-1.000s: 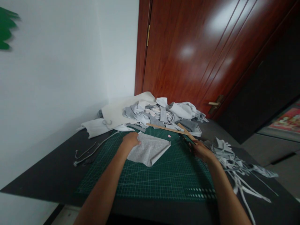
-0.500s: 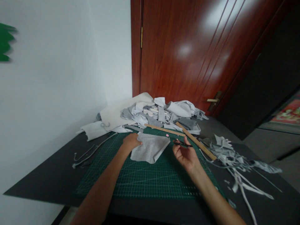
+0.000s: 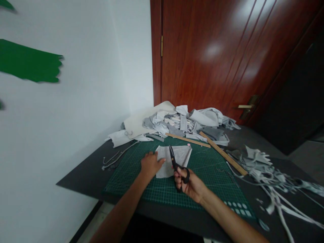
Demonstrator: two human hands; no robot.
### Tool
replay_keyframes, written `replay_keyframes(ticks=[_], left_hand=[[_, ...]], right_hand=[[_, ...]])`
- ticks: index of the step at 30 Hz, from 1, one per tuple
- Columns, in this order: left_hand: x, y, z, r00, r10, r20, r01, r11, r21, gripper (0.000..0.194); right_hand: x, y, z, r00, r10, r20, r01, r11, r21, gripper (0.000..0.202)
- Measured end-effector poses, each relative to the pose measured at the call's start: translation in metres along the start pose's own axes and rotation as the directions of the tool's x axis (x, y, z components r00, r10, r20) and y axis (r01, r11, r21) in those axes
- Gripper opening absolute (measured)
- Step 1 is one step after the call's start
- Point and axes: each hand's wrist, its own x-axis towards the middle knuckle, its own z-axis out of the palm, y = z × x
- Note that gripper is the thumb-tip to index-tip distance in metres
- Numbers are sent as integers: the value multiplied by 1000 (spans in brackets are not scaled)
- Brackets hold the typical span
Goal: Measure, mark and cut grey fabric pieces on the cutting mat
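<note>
A light grey piece of cloth (image 3: 164,167) lies on the green cutting mat (image 3: 202,182). My left hand (image 3: 151,165) rests on the cloth's left edge, fingers apart and palm down. My right hand (image 3: 188,184) is wrapped round the handles of black scissors (image 3: 172,158). Their blades point up and away over the middle of the cloth. A small pink piece (image 3: 188,144) sits at the cloth's upper right corner.
Behind the mat is a heap of grey and white cloth (image 3: 183,123). Two wooden rulers (image 3: 188,139) lie near its front. Tangled strips and scraps (image 3: 255,162) cover the right side; cords (image 3: 121,156) lie at the left.
My right hand has moved left over the cloth, and the scissors have turned to point away from me. My left hand's fingers have spread on the cloth. The view has shifted left.
</note>
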Motion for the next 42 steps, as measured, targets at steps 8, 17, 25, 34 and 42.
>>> replay_keyframes(ticks=[8, 17, 25, 34, 42], left_hand=[[-75, -24, 10, 993, 67, -101, -71, 997, -39, 76], [-114, -54, 11, 978, 176, -113, -189, 975, -114, 69], [-114, -58, 2, 832, 542, -115, -546, 767, -335, 36], [-117, -73, 8, 742, 641, -195, -655, 632, -414, 29], [-127, -83, 21, 678, 667, -309, -735, 619, -276, 20]], right_hand=[[9, 5, -16, 994, 100, -40, -105, 983, -149, 49], [-8, 11, -8, 996, 12, -88, -56, 859, -510, 54], [-44, 48, 4, 942, -226, -247, 52, 827, -560, 58], [-124, 95, 27, 934, -248, -258, 84, 852, -517, 82], [-191, 152, 14, 958, -169, -233, 37, 875, -482, 79]])
